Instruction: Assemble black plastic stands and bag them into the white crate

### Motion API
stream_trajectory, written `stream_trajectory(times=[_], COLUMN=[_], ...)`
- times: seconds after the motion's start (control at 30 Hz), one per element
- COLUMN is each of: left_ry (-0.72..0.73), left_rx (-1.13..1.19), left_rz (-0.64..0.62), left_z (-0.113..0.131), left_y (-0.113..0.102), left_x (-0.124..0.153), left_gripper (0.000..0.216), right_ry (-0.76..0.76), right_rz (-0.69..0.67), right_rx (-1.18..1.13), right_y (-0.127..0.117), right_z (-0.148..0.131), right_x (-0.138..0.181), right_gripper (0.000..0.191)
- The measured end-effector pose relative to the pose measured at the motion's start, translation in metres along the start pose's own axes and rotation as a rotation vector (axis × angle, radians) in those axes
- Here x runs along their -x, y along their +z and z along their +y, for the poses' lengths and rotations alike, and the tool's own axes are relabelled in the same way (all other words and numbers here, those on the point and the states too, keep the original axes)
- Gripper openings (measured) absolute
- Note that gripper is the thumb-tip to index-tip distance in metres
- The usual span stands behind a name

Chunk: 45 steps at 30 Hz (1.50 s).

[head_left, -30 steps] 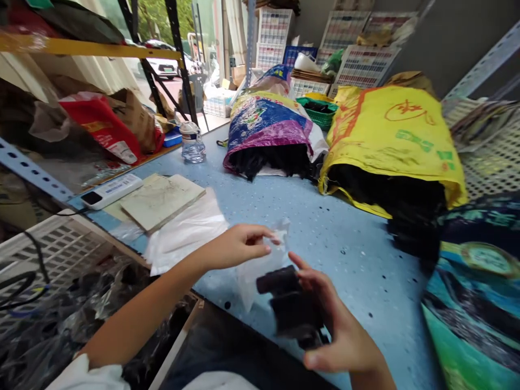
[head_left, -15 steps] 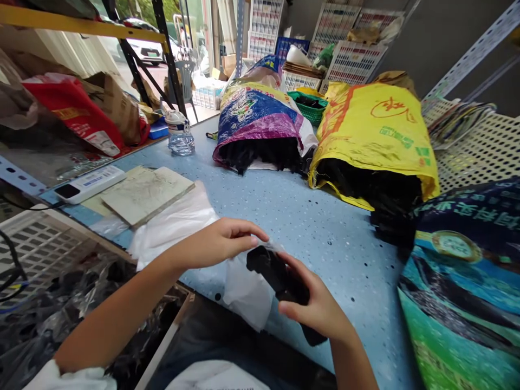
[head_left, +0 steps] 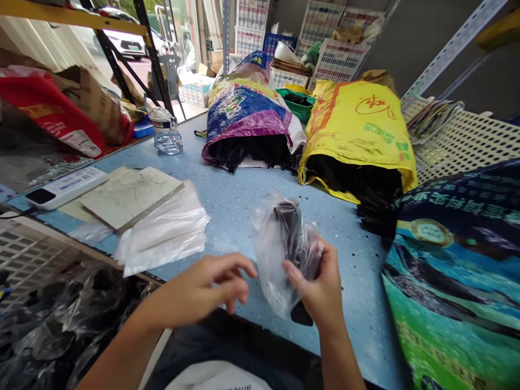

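Note:
My right hand point(head_left: 319, 287) grips a clear plastic bag point(head_left: 271, 254) with black items point(head_left: 294, 238) inside it, held upright above the blue table point(head_left: 244, 200). My left hand point(head_left: 203, 290) hovers just left of the bag, fingers loosely curled and apart, holding nothing. A stack of clear plastic bags point(head_left: 162, 230) lies on the table to the left, beside a pale flat board point(head_left: 130, 195).
Purple point(head_left: 244, 114), yellow point(head_left: 357, 130) and blue-green point(head_left: 455, 271) woven sacks with black goods lie at the back and right. A water bottle point(head_left: 164, 135) and white remote-like device point(head_left: 67, 187) are left. A bin of bagged black items point(head_left: 60, 325) sits below left.
The black items went into the clear bag, which my right hand now holds upright. My left hand let go of the bag and drew back to the left.

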<state>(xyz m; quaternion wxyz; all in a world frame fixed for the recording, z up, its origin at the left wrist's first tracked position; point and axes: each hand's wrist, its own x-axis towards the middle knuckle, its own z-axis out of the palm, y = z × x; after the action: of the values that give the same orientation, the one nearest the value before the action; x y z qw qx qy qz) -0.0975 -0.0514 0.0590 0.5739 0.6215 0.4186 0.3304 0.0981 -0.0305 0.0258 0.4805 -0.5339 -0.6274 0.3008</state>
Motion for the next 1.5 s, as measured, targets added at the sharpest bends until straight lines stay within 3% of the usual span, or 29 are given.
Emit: stream_trajectory(times=[0.1, 0.13, 0.23, 0.33, 0.4, 0.5, 0.57, 0.67, 0.83, 0.93, 1.03, 1.13, 1.33, 1.5], left_ry=[0.146, 0.181, 0.122, 0.040, 0.026, 0.046, 0.079, 0.107, 0.048, -0.019, -0.052, 0.011, 0.049, 0.076], left_rx=[0.285, 0.392, 0.727, 0.914, 0.977, 1.039, 1.033, 0.977, 1.016, 1.052, 1.080, 1.075, 0.798, 0.606], left_rz=[0.378, 0.433, 0.432, 0.570, 0.656, 0.769, 0.754, 0.670, 0.738, 0.720, 0.668, 0.610, 0.573, 0.493], left_z=[-0.014, -0.016, -0.016, -0.015, -0.013, -0.010, -0.007, -0.007, -0.012, -0.018, -0.022, -0.026, -0.041, -0.049], left_y=[0.001, 0.007, 0.035, 0.053, 0.052, 0.040, 0.035, 0.035, 0.035, 0.032, 0.032, 0.038, 0.060, 0.045], left_x=[-0.015, -0.023, -0.050, -0.063, -0.064, -0.058, -0.054, -0.051, -0.050, -0.052, -0.053, -0.053, -0.055, -0.042], left_gripper=[0.030, 0.034, 0.038, 0.029, 0.025, 0.026, 0.027, 0.025, 0.032, 0.028, 0.028, 0.031, 0.031, 0.048], right_ry=[-0.082, -0.124, -0.252, -0.346, -0.365, -0.340, -0.257, -0.195, -0.124, -0.149, -0.202, -0.206, -0.085, -0.154], right_rz=[-0.018, -0.030, -0.015, -0.087, -0.147, -0.005, 0.083, 0.095, -0.121, -0.136, -0.029, 0.126, 0.336, 0.393], right_rx=[-0.035, -0.013, 0.097, 0.198, 0.258, 0.276, 0.211, 0.131, -0.098, -0.062, -0.110, -0.182, -0.241, -0.104], right_y=[0.003, 0.007, 0.020, 0.023, 0.020, 0.017, 0.023, 0.036, 0.040, 0.040, 0.047, 0.056, 0.070, 0.069], right_z=[-0.001, -0.001, -0.005, -0.012, -0.014, -0.009, -0.004, 0.002, 0.008, 0.011, 0.015, 0.015, 0.011, 0.012], right_x=[0.006, 0.007, 0.008, 0.007, 0.013, 0.029, 0.039, 0.043, 0.031, 0.029, 0.030, 0.033, 0.035, 0.034], right_gripper=[0.041, 0.043, 0.047, 0.049, 0.048, 0.050, 0.052, 0.049, 0.053, 0.057, 0.047, 0.036, 0.031, 0.034])
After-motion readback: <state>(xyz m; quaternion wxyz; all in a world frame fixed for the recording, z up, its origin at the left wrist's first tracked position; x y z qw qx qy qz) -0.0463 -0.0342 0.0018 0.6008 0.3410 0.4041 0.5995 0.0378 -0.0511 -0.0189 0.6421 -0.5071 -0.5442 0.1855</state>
